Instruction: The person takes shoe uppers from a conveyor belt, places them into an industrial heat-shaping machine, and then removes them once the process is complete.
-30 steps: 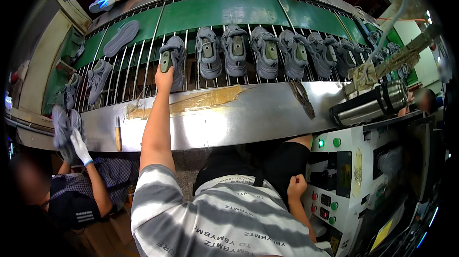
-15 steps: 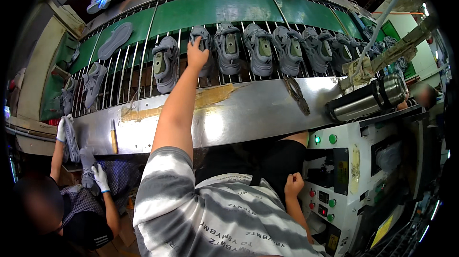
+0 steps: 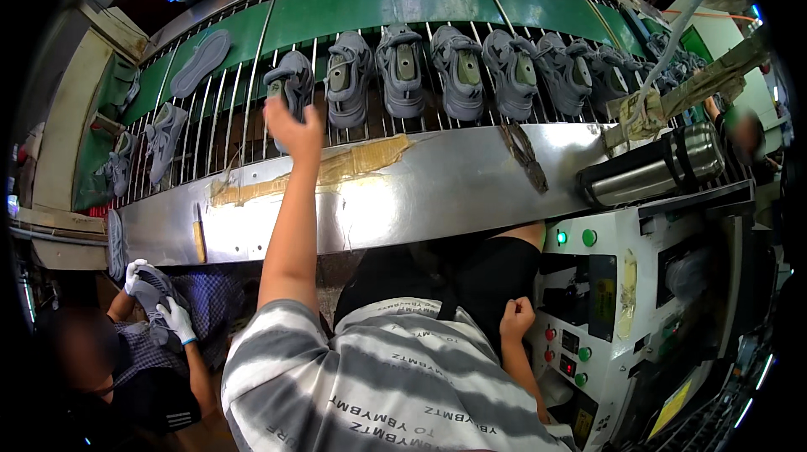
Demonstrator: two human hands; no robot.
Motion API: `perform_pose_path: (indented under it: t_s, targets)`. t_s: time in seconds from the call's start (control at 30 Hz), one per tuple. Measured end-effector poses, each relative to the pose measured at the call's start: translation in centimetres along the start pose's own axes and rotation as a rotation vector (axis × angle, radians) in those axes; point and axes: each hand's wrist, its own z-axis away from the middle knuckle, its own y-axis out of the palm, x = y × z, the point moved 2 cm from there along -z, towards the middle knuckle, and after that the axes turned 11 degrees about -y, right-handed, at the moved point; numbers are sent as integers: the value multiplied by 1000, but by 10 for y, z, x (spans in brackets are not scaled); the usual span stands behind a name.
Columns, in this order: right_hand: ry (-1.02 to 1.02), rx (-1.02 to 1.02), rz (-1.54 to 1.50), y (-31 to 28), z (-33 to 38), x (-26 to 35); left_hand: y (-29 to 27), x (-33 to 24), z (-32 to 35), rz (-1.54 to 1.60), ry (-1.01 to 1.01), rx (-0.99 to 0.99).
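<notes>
My left hand reaches over the metal table edge to the leftmost grey sneaker of a row. Its thumb stands apart from the fingers, which lie over the sneaker's heel end; whether they touch it I cannot tell. Just to the right is another grey sneaker with a greenish insole piece showing, and several similar ones continue along the rollers. My right hand is curled into a fist beside the white control machine, with nothing visible in it.
Metal rollers and a green belt run behind the steel ledge. On the ledge lie a yellow-handled tool, dark pliers and a steel flask. A loose grey sole rests farther left. A gloved co-worker handles a shoe at lower left.
My left hand has moved left, from the second sneaker to the leftmost one. The right hand remains a fist. At lower left, the co-worker has brought both gloved hands onto one shoe.
</notes>
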Motion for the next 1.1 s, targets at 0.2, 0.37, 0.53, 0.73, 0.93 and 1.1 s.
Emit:
perform_pose_path:
  t_s: [0.2,0.37,0.53,0.73,0.93,1.1]
  targets:
    - [-18,41,-10,0,-7,-1,42,129,15,124,-567,182]
    - [13,50,18,3,-14,7,76,160,-5,252,-630,264]
    - [53,64,65,-6,-15,14,75,141,-12,177,-606,371]
    - [-256,-67,155,-40,-58,55,42,109,13,91,-427,330]
    - [-361,-348,381,-140,-133,52,53,98,-35,272,-602,377]
    - [-221,-649,925,-263,-221,-5,53,76,-48,192,-551,444]
